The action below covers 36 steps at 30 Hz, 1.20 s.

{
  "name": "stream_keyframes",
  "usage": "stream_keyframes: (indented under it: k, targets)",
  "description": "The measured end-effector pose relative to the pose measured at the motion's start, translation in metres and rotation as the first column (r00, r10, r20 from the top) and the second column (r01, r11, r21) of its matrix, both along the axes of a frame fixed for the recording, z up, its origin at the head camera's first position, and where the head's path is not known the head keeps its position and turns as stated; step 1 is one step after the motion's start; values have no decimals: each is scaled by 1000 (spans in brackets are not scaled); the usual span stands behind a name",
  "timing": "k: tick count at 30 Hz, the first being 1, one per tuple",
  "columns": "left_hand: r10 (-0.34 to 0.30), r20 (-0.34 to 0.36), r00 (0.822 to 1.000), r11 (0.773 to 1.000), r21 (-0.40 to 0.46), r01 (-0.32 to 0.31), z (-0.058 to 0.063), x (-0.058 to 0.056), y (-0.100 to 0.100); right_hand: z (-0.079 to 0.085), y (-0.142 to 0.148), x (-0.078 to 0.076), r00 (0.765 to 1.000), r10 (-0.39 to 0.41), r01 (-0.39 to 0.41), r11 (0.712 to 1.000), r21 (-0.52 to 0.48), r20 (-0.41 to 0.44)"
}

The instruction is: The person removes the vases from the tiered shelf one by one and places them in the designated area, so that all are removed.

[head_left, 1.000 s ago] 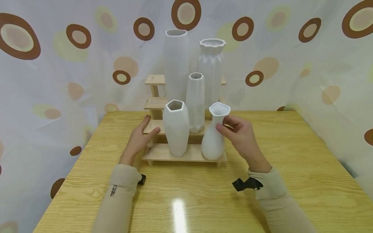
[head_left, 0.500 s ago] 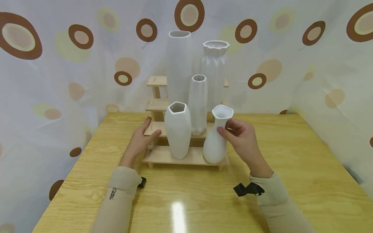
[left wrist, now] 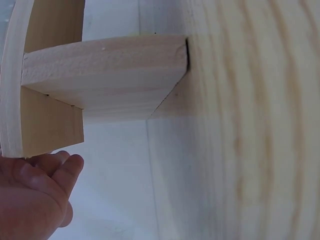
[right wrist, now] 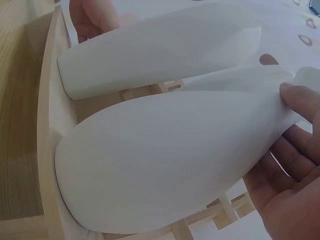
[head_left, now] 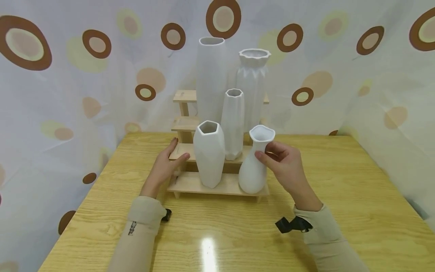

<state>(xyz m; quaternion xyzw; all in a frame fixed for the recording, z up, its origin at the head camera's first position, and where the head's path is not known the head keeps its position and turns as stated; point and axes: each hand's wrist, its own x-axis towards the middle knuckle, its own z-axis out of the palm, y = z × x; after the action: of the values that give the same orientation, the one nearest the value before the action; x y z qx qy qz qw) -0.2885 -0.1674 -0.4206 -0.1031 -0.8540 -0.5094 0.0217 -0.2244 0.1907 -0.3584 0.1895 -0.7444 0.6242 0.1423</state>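
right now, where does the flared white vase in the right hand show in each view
Head: the vase, right of centre, in the right hand.
Left wrist: not in it.
Right wrist: the vase fills the middle, mouth end toward the right.
Shared landmark: the wooden stand, in all three.

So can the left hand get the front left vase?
Probably yes: the left hand is beside the front left vase, with nothing between them, though it would have to come off the stand first.
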Motion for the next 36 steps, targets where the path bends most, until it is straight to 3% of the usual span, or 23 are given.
stream_keyframes:
  k: [15,36]
  targets:
    - [0,24,1000,1000,1,0,-2,2,3,5,5,8,999,-46,46,999,-19,19]
    - [-2,-2,1000,1000,-8,2,-1,0,-1,25,21,17,998,-63,63,997,-44,-3]
